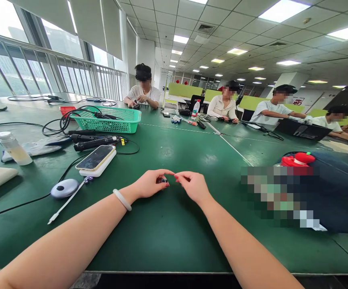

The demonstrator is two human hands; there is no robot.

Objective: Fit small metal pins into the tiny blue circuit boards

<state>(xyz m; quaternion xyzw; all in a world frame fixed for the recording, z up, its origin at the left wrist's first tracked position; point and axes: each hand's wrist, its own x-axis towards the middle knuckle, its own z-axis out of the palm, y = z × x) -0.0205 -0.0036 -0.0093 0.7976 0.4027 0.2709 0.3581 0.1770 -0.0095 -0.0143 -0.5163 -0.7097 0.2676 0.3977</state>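
My left hand [150, 183], with a pale bangle [122, 199] on its wrist, is held just above the green table [162, 237]. A small dark object [164, 180] with lighter spots is held between its thumb and curled fingers. That hand's index finger stretches to the right. My right hand [193, 185] is closed in a pinch, its fingertips meeting the tip of the left index finger. What the pinch holds, if anything, is too small to make out.
To the left lie a phone [95, 157] on a white block, a round lilac device [64, 188], black hand tools [97, 142] and a bottle [13, 148]. A green basket [107, 125] with cables stands behind. On the right is a dark bag [333, 192]. Several people sit beyond.
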